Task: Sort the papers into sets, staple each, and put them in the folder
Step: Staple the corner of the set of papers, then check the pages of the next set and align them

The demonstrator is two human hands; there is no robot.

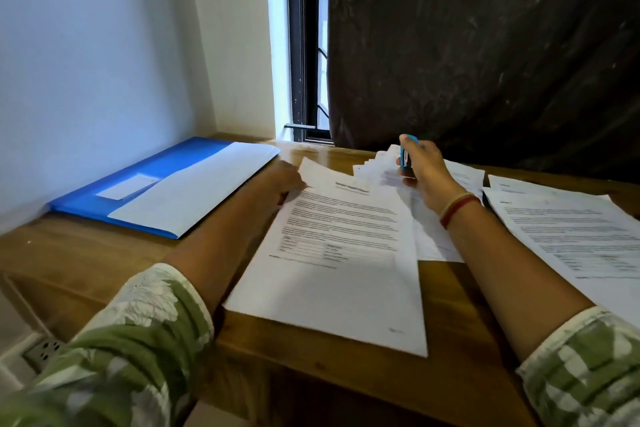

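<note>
One wide-angle camera, worn on the head, is looking forward and down, close over the table (114, 253). It is facing the window (306, 45) and curtain (485, 45) and taking in the left hand (284, 184) and right hand (424, 170).

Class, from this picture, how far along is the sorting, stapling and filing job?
Done: one sheet seems filed in the folder. In hand: the left hand is at the corner of the front set, and the right hand grips the stapler. Left: stapling this set and the papers at right, then filing.
</note>
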